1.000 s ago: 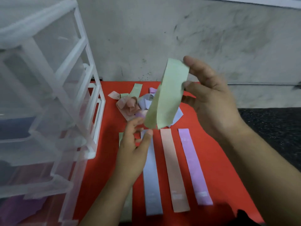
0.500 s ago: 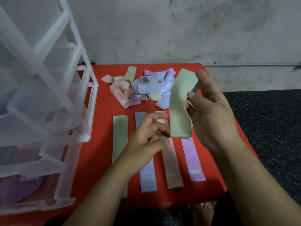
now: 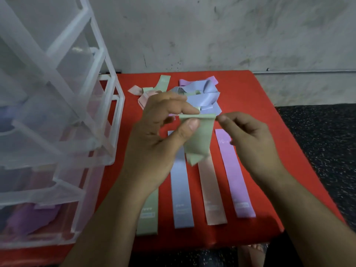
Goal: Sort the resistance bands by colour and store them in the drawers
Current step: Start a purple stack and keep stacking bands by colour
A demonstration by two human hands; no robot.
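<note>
Green band (image 3: pixel 200 139) is passing from right hand (image 3: pixel 250 139) to left hand (image 3: pixel 154 135), now pinching its top (right's grip unclear); likely joining green strip (image 3: pixel 148 214) at red table (image 3: pixel 248 97) front-left edge.

- Red table (image 3: pixel 260 105): clear drawer unit (image 3: pixel 57 132) stands at its left.
- Flat, side by side: green band (image 3: pixel 148 218), blue band (image 3: pixel 182 189), pink band (image 3: pixel 212 189), purple band (image 3: pixel 237 180).
- Tangled heap (image 3: pixel 202 95) behind them.

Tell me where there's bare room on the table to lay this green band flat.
Widest bare patch: between the purple band and the red table's right edge. Another lies right of the tangled pile at the back. Gaps between the flat green band, blue band, pink band and purple one are narrow; the pile is crowded.
</note>
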